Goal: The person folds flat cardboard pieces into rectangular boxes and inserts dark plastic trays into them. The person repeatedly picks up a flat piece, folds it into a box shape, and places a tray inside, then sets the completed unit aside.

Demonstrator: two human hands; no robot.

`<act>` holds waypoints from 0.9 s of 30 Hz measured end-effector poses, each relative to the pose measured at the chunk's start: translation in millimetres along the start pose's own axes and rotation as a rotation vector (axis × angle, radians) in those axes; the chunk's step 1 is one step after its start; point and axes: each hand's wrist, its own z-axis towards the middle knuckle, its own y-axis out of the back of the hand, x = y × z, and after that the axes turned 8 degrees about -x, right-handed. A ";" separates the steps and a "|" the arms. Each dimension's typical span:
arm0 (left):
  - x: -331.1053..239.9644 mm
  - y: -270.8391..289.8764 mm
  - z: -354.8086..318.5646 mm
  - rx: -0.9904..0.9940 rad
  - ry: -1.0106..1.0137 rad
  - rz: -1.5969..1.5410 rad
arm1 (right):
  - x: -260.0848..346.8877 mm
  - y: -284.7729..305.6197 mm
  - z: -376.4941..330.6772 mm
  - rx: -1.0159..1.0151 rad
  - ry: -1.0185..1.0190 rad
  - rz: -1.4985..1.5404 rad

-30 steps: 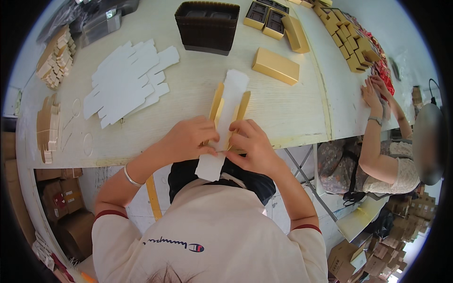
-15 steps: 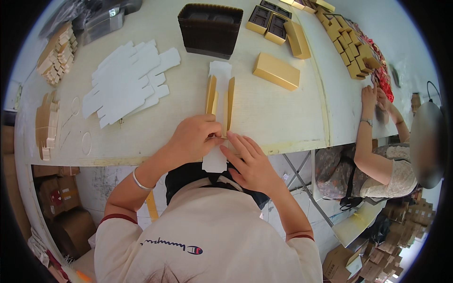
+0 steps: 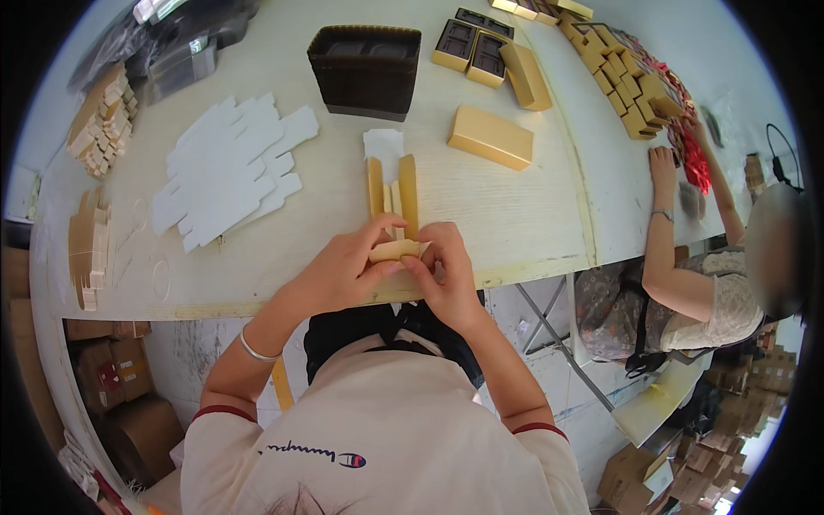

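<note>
A partly folded gold carton (image 3: 409, 190) lies on the table before me, its two long side walls raised and its white far flap (image 3: 383, 143) lying flat. At its near end, my left hand (image 3: 339, 262) pinches the folded-up end panel (image 3: 394, 251) between thumb and fingers. From the other side my right hand (image 3: 448, 266) grips the same panel at its corner, fingers bent inward. Both thumbs sit on the panel's outer face. Beyond the carton stands a tall dark brown stack of plastic trays (image 3: 367, 81).
White flat carton blanks (image 3: 219, 176) are piled at left, beside more folded card bundles (image 3: 101, 120). A gold box (image 3: 490, 137) lies at right, with tray-filled gold boxes (image 3: 470, 50) behind. A co-worker (image 3: 661, 215) sits at right near stacked gold boxes (image 3: 622, 81).
The near white flap, earlier hanging past the table edge, is now folded up as a gold end panel. My right hand has gone from flat fingers to a grip. The view has shifted slightly.
</note>
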 end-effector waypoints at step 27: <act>-41.5 28.4 6.9 -0.027 -0.597 0.991 | -8.2 30.2 7.9 0.106 0.477 -0.823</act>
